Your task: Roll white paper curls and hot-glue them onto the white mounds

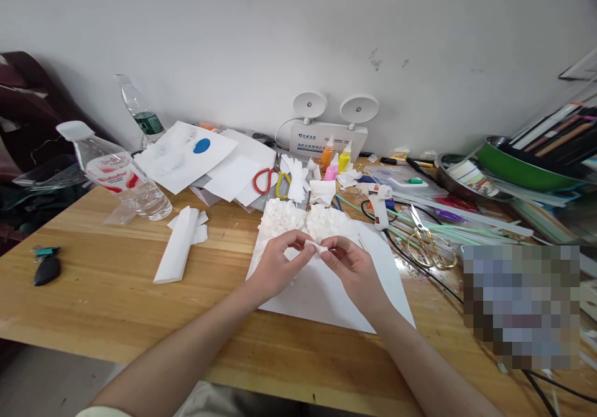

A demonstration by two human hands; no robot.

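Observation:
Between the fingertips of both hands is a small piece of white paper [316, 247]. My left hand [282, 260] pinches its left end, thumb towards me. From the other side my right hand [351, 266] closes on it with thumb and forefinger. Both are held over a white sheet [321, 296] lying on the wooden table. Just beyond the fingers, two bumpy clusters of crumpled white bits, the left cluster [282, 215] and the right cluster [329, 219], rest on the sheet's far part. My fingers partly cover their near edges.
A glue gun [379, 202] and gold-handled scissors [426, 243] lie to the right, with a cable trailing forward. Folded white paper [180, 249] and a water bottle [124, 178] are on the left. Paint bottles [332, 165] stand before an emergency lamp [326, 137].

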